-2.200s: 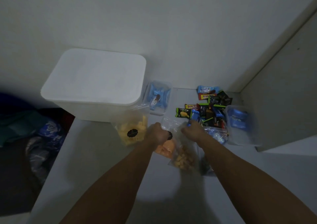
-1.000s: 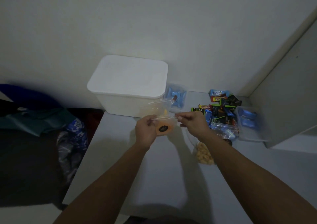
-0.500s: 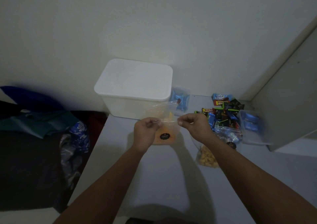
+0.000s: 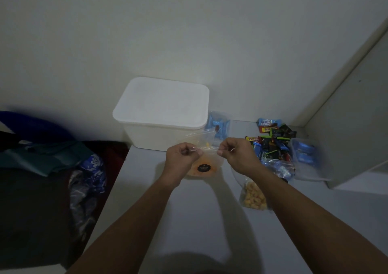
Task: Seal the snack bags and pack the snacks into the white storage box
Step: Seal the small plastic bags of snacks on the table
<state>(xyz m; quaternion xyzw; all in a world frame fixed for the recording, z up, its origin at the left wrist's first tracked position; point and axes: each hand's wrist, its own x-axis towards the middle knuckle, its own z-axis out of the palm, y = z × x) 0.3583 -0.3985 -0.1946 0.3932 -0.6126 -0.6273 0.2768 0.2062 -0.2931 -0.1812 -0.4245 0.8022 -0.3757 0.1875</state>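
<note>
Clear snack bag (image 4: 202,164) of orange pieces pinched along top strip, left hand (image 4: 180,158) and right hand (image 4: 237,156), above tabletop (image 4: 199,221).

The near part of the pale grey counter (image 4: 189,221) is bare between the forearms, so there is free room. At the back, the lidded white plastic storage box (image 4: 161,114) blocks the way. On the right, the clear bag of yellow puffs (image 4: 254,196) and the heap of small colourful wrapped snacks (image 4: 270,143) fill the corner beside the grey side wall (image 4: 346,126).
</note>
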